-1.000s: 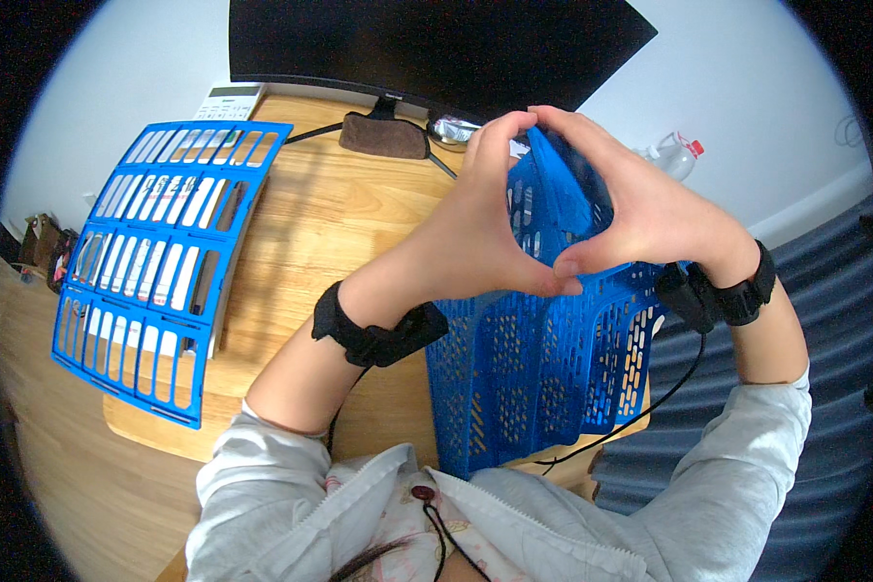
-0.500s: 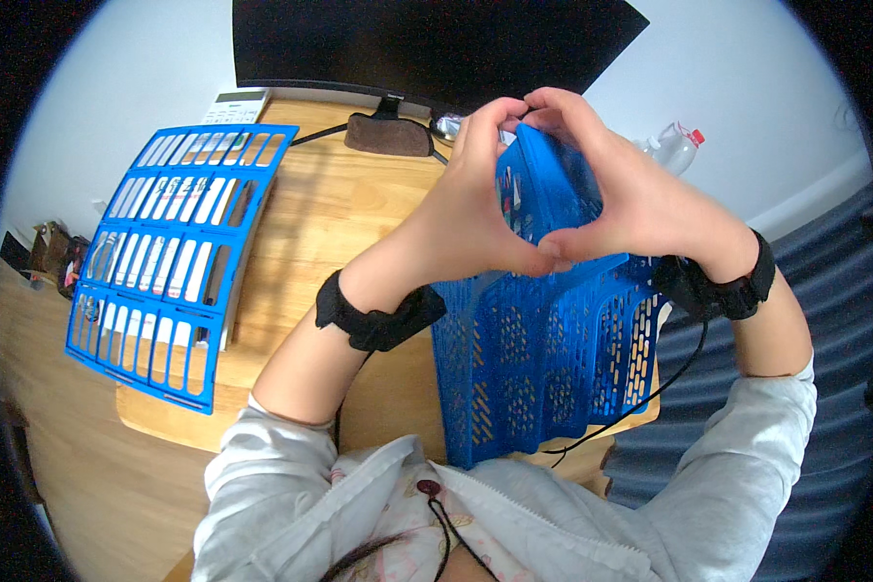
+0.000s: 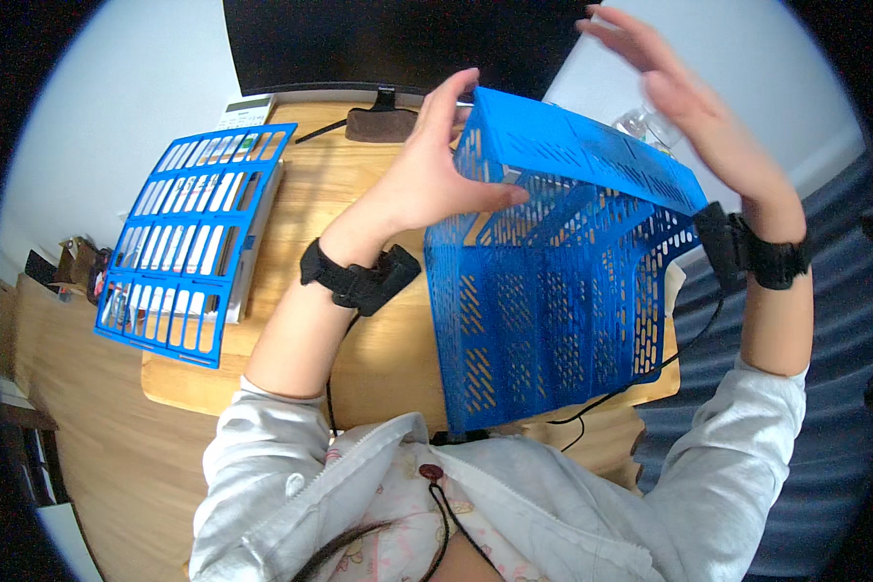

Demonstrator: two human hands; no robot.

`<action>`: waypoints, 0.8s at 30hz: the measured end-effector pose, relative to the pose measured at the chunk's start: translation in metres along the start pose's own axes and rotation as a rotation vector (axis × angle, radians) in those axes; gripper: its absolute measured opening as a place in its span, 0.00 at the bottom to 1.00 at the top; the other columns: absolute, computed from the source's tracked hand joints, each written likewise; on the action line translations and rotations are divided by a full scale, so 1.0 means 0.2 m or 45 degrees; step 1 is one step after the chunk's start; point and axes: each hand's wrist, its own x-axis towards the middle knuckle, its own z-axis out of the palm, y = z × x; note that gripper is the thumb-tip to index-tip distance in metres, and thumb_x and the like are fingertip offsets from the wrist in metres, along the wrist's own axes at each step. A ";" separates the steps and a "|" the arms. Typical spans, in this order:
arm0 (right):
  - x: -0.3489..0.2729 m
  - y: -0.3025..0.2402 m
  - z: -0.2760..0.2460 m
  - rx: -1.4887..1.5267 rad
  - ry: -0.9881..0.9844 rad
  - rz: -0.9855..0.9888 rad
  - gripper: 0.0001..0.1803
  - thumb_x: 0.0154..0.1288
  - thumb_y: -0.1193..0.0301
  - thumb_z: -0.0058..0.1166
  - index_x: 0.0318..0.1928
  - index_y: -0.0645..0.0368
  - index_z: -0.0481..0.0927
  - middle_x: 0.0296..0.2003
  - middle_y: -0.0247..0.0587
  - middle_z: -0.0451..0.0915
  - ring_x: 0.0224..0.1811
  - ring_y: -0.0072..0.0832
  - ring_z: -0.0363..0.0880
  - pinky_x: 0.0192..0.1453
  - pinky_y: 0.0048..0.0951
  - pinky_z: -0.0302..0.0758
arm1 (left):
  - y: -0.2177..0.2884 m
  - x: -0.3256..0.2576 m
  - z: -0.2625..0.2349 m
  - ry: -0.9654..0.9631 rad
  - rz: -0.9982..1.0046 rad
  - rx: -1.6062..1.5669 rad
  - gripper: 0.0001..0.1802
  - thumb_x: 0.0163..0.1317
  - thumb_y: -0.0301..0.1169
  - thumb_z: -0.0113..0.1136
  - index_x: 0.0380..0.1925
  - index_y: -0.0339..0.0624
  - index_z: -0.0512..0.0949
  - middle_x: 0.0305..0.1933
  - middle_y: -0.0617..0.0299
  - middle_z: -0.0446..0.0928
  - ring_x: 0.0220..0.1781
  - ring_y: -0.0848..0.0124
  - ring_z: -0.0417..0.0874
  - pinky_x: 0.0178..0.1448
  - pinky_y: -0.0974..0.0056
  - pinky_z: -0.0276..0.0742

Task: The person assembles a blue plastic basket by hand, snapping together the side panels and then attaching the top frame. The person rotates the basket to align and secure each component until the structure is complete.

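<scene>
A blue perforated plastic file rack point(image 3: 543, 301) with several slanted dividers stands on the wooden desk in front of me. My left hand point(image 3: 412, 189) grips its far left upper corner, with the thumb on the near side and the fingers behind the edge. Those fingertips are partly hidden. My right hand point(image 3: 703, 116) is raised off the rack, above its far right part. Its fingers are stretched out, slightly blurred, and hold nothing. A flat blue slatted panel point(image 3: 199, 221) lies at the left over white items that show through its slots.
A black monitor point(image 3: 398, 44) rises at the back of the desk point(image 3: 369, 349). A brown block point(image 3: 378, 124) sits by its base. A white calculator point(image 3: 247, 110) is behind the panel, and a clear bottle point(image 3: 640, 121) behind the rack. A black cable point(image 3: 621, 388) runs along the right front.
My hands were together at the rack's top edge. The right hand has let go and swung up and right. The rack's blue top strip now shows broadly, tilted down to the right.
</scene>
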 end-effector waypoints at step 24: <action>-1.19 0.56 0.66 0.471 0.106 0.858 0.15 0.59 0.72 0.51 0.47 0.63 0.72 0.25 0.39 0.74 0.26 0.24 0.70 0.33 0.27 0.69 | 0.06 -0.44 0.08 -0.378 -0.639 0.265 0.40 0.59 0.33 0.51 0.66 0.42 0.42 0.59 0.44 0.64 0.50 0.58 0.75 0.51 0.58 0.72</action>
